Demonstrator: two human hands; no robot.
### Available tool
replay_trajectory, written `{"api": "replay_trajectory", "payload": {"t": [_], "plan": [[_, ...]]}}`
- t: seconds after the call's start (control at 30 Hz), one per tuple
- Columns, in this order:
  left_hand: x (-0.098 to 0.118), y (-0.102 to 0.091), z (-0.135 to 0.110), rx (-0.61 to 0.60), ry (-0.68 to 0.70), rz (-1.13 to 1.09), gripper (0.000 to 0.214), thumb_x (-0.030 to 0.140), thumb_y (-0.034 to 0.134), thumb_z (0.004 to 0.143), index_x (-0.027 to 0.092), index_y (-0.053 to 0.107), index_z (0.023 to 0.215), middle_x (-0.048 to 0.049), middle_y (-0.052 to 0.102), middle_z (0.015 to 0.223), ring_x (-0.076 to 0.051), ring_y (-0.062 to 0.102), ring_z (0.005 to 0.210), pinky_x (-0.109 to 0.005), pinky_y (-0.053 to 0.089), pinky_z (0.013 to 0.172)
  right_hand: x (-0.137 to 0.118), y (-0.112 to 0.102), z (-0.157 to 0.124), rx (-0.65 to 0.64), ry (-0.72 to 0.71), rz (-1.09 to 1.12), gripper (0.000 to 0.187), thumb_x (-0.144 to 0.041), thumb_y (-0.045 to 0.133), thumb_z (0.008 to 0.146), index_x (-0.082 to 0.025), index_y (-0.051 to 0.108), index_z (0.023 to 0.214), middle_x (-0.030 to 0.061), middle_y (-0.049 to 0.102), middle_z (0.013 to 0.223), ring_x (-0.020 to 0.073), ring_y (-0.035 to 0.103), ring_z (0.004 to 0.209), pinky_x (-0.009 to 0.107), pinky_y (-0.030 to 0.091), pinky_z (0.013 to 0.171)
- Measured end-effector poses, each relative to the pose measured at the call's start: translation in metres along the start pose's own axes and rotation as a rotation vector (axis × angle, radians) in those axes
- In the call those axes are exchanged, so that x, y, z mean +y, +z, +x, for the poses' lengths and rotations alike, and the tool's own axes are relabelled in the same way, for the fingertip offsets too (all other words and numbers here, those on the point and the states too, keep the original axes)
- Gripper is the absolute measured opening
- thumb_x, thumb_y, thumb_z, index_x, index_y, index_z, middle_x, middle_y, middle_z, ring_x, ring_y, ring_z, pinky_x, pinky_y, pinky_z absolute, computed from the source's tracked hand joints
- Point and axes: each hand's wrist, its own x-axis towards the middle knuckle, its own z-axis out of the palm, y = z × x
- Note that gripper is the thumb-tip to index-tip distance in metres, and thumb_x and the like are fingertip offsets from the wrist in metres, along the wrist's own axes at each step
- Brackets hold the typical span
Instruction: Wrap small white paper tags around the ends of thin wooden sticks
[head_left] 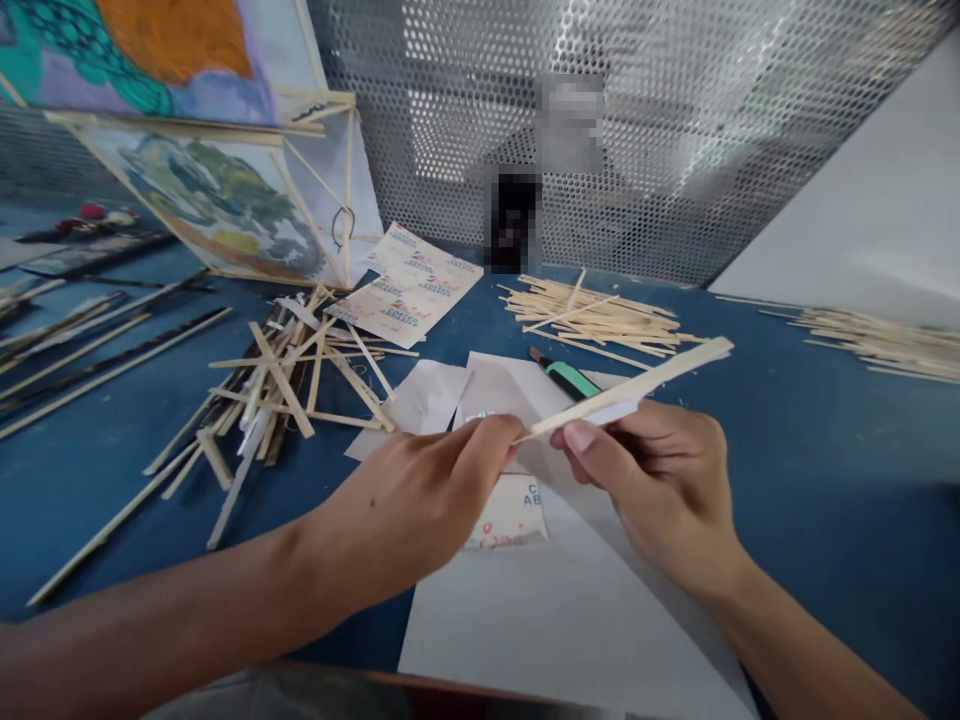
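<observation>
Holding a pale wooden strip (675,366) above the bench (832,480), both hands are closed upon it. The left hand (442,490) pinches the strip's lower, narrow end between thumb and fingers; the right hand (660,490) grips it farther along, with a white piece (621,411) of unclear material pressed against its lower edge. The strip slopes upward to the right, its far end projecting beyond the right hand. Beneath the hands lies a large white sheet (577,620), bearing a small printed piece (506,515) with blue letters and red script. Just behind the strip rests a green-and-black cutter (570,380). Farther back, a bundle of strips (600,315) lies loosely gathered; a second bundle (877,335) lies at far right. To the left, a tangled pile of sticks (277,390) lies near a sheet printed with repeated labels (416,285). Behind these stand painted panels (217,205) and a perforated metal screen (660,130).
</observation>
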Motion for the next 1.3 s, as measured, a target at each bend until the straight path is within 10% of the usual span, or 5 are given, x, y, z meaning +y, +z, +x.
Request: {"api": "replay_trajectory", "payload": {"t": [0.47, 1.13, 1.3], "plan": [[-0.007, -0.006, 0.003, 0.019, 0.054, 0.219, 0.022, 0.004, 0.041, 0.092, 0.015, 0.046, 0.111, -0.0020, 0.069, 0.079, -0.019, 0.066, 0.054, -0.028, 0.037, 0.040, 0.004, 0.001, 0.007, 0.114, 0.010, 0.022, 0.030, -0.041, 0.066, 0.094, -0.020, 0.074, 0.073, -0.0022, 0.062, 0.060, 0.0054, 0.040, 0.043, 0.023, 0.028, 0.041], [-0.022, -0.037, 0.011, -0.303, -0.030, 0.092, 0.031, 0.000, 0.040, 0.087, 0.022, 0.053, 0.104, 0.0058, 0.060, 0.064, -0.016, 0.056, 0.047, -0.028, 0.024, 0.046, 0.003, -0.033, 0.025, -0.159, -0.172, -0.215, 0.041, -0.026, 0.066, 0.093, -0.017, 0.058, 0.054, -0.0057, 0.047, 0.044, 0.0049, 0.039, 0.041, 0.022, 0.028, 0.042], [-0.020, -0.045, 0.013, -0.198, 0.036, 0.248, 0.036, 0.002, 0.040, 0.081, 0.022, 0.056, 0.106, 0.0024, 0.061, 0.062, -0.020, 0.055, 0.043, -0.030, 0.025, 0.044, -0.006, -0.013, 0.020, 0.025, -0.178, -0.269, 0.041, -0.020, 0.059, 0.091, -0.018, 0.053, 0.051, -0.0057, 0.042, 0.044, 0.0068, 0.035, 0.043, 0.025, 0.026, 0.045]]}}
